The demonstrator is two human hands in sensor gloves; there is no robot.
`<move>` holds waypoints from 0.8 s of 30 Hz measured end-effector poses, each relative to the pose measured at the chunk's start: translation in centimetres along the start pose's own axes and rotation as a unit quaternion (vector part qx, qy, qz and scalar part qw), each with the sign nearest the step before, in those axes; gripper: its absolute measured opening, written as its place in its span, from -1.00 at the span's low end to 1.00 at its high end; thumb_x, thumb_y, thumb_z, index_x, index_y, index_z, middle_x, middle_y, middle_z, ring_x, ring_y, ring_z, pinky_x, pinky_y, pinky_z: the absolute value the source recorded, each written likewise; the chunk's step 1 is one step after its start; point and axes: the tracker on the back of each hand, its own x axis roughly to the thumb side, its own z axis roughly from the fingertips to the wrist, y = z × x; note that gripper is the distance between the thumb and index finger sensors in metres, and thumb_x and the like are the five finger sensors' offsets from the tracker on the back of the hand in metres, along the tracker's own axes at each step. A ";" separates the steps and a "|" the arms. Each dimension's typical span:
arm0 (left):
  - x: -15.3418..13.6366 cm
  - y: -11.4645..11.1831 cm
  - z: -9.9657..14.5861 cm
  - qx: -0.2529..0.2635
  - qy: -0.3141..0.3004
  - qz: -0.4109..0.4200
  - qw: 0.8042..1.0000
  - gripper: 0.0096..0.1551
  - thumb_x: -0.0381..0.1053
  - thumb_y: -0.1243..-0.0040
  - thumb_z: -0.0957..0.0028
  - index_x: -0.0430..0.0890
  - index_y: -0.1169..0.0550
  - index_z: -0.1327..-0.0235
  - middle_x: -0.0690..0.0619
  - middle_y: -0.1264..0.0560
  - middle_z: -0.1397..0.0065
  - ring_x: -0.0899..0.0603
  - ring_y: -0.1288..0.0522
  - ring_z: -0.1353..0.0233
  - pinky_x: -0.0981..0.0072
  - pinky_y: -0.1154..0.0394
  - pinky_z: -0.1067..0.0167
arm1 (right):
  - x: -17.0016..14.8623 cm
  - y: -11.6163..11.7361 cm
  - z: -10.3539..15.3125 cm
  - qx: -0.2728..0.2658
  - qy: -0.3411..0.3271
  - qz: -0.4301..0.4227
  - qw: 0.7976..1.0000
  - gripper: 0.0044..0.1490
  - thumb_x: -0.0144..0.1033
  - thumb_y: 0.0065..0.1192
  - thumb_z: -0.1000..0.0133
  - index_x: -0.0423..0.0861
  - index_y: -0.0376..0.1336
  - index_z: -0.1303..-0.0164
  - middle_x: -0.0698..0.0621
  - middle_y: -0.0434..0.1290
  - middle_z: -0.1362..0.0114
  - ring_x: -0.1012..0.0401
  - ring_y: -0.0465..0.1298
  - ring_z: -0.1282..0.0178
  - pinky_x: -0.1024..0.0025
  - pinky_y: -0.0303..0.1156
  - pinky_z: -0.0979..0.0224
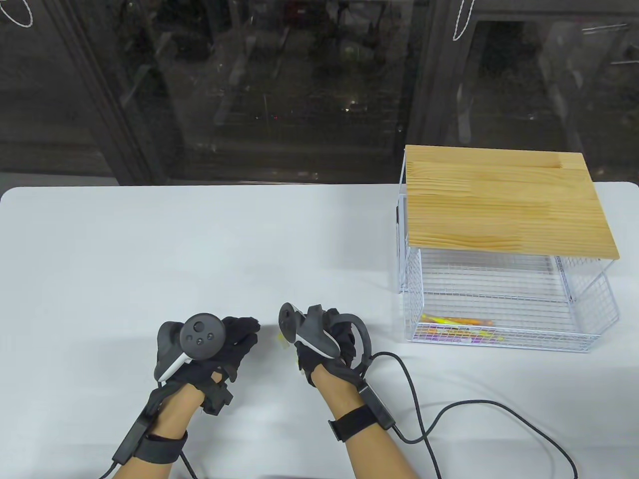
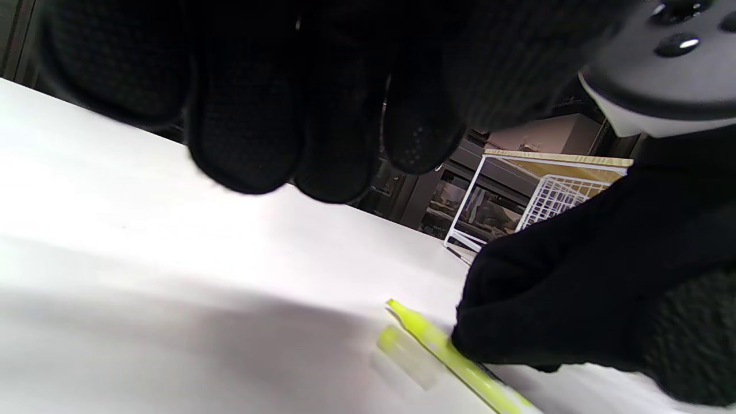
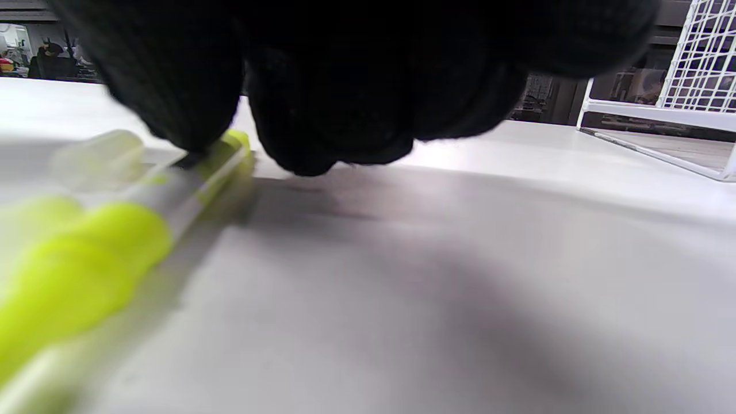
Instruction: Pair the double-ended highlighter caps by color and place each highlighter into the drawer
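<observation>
Right hand (image 1: 324, 344) pinches the yellow highlighter (image 2: 454, 359) (mostly hidden under its glove); left hand (image 1: 219, 344) hangs relaxed, holding nothing.

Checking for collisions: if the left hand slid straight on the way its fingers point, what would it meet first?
Probably the yellow highlighter with its loose clear cap, lying under the right hand. The left hand points right toward them; depth is unclear.

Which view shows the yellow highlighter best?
The left wrist view: the yellow highlighter lies sharp on the table, its tip bare. The right wrist view shows it close but blurred; the table view shows only a sliver between the hands.
</observation>
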 end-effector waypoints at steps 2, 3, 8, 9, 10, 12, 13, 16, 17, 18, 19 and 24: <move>0.0 -0.1 0.0 -0.001 0.000 0.000 1.000 -0.47 0.15 -0.29 0.15 0.08 -0.72 -0.09 -0.02 -0.74 -0.20 -0.29 -0.69 -0.08 -0.23 -0.60 0.03 | 0.0 0.0 0.0 0.003 -0.003 -0.003 1.000 -0.50 0.11 0.43 0.06 0.07 0.57 0.05 0.05 0.67 0.03 0.02 0.58 0.05 0.14 0.51 0.01; 0.1 -0.1 0.0 -0.003 0.000 0.000 1.000 -0.47 0.15 -0.29 0.15 0.08 -0.72 -0.09 -0.02 -0.74 -0.20 -0.29 -0.69 -0.08 -0.23 -0.59 0.03 | 0.1 0.0 0.0 0.006 -0.003 -0.004 1.000 -0.50 0.11 0.44 0.06 0.07 0.57 0.04 0.04 0.67 0.03 0.01 0.58 0.04 0.13 0.51 0.00; 0.2 -0.2 0.0 -0.004 0.000 -0.001 1.000 -0.47 0.15 -0.29 0.15 0.08 -0.72 -0.09 -0.02 -0.74 -0.19 -0.29 -0.69 -0.08 -0.23 -0.59 0.03 | 0.1 0.1 0.1 0.004 -0.004 0.011 1.000 -0.51 0.10 0.44 0.05 0.08 0.57 0.03 0.05 0.67 0.01 0.01 0.58 0.02 0.13 0.51 -0.02; 0.2 -0.2 0.0 -0.004 0.000 -0.001 1.000 -0.47 0.15 -0.29 0.15 0.08 -0.72 -0.09 -0.02 -0.74 -0.20 -0.29 -0.69 -0.08 -0.23 -0.59 0.03 | 0.1 0.1 0.1 0.003 -0.004 0.014 1.000 -0.51 0.10 0.44 0.05 0.08 0.57 0.03 0.05 0.67 0.02 0.01 0.58 0.02 0.13 0.51 -0.02; 0.2 -0.2 0.0 -0.005 0.001 -0.002 1.000 -0.47 0.15 -0.29 0.15 0.08 -0.72 -0.09 -0.02 -0.74 -0.20 -0.29 -0.69 -0.08 -0.23 -0.59 0.03 | 0.0 0.3 0.0 0.005 -0.003 0.017 1.000 -0.52 0.08 0.46 0.05 0.08 0.57 0.04 0.05 0.67 0.02 0.01 0.58 0.02 0.13 0.51 -0.02; 0.2 -0.2 0.0 -0.006 0.001 -0.003 1.000 -0.47 0.15 -0.28 0.15 0.08 -0.72 -0.09 -0.02 -0.74 -0.20 -0.29 -0.69 -0.08 -0.23 -0.59 0.03 | -0.4 0.5 -0.1 0.006 0.001 0.030 1.000 -0.52 0.10 0.45 0.05 0.09 0.56 0.03 0.06 0.67 0.01 0.02 0.58 0.02 0.14 0.51 -0.02; 0.2 -0.2 0.0 -0.007 0.001 -0.003 1.000 -0.47 0.15 -0.28 0.15 0.08 -0.72 -0.09 -0.02 -0.74 -0.19 -0.29 -0.69 -0.08 -0.23 -0.59 0.03 | -0.5 0.5 -0.1 0.002 0.003 0.030 1.000 -0.52 0.09 0.45 0.05 0.08 0.57 0.04 0.06 0.67 0.02 0.02 0.58 0.02 0.13 0.51 -0.02; 0.3 -0.3 -0.1 -0.008 0.001 -0.004 1.000 -0.47 0.15 -0.29 0.15 0.07 -0.72 -0.09 -0.02 -0.74 -0.20 -0.29 -0.69 -0.08 -0.23 -0.59 0.03 | -1.0 0.6 -0.2 0.003 0.009 0.035 0.999 -0.51 0.09 0.46 0.06 0.08 0.56 0.03 0.06 0.67 0.01 0.02 0.58 0.02 0.14 0.51 -0.02; 0.3 -0.3 -0.1 -0.009 0.001 -0.005 1.000 -0.47 0.15 -0.29 0.15 0.08 -0.72 -0.09 -0.02 -0.74 -0.19 -0.29 -0.69 -0.08 -0.23 -0.59 0.03 | -1.1 0.6 -0.2 0.009 0.009 0.039 0.999 -0.51 0.08 0.47 0.06 0.08 0.56 0.01 0.07 0.67 0.00 0.02 0.58 0.01 0.14 0.51 -0.02; 0.3 -0.4 -0.1 -0.010 0.000 -0.005 1.000 -0.47 0.15 -0.29 0.15 0.08 -0.72 -0.09 -0.02 -0.74 -0.20 -0.29 -0.69 -0.08 -0.23 -0.59 0.03 | -1.2 0.6 -0.2 0.012 0.010 0.040 0.999 -0.50 0.07 0.48 0.06 0.08 0.55 -0.01 0.07 0.66 -0.02 0.02 0.58 0.00 0.14 0.51 -0.03; 0.3 -0.4 -0.1 -0.011 0.000 -0.006 1.000 -0.47 0.15 -0.29 0.15 0.08 -0.72 -0.09 -0.02 -0.74 -0.20 -0.29 -0.69 -0.08 -0.23 -0.59 0.03 | -1.3 0.6 -0.1 0.021 0.012 0.040 0.999 -0.49 0.05 0.48 0.06 0.08 0.54 -0.05 0.07 0.65 -0.07 0.02 0.58 -0.02 0.14 0.51 -0.04; 0.3 -0.4 -0.1 -0.012 0.003 -0.005 1.000 -0.47 0.15 -0.29 0.15 0.08 -0.72 -0.09 -0.02 -0.74 -0.20 -0.28 -0.69 -0.08 -0.23 -0.59 0.03 | -1.4 0.7 -0.1 0.030 -0.002 0.028 0.999 -0.50 -0.07 0.49 0.04 0.07 0.51 -0.11 0.05 0.62 -0.16 0.00 0.56 -0.09 0.12 0.50 -0.09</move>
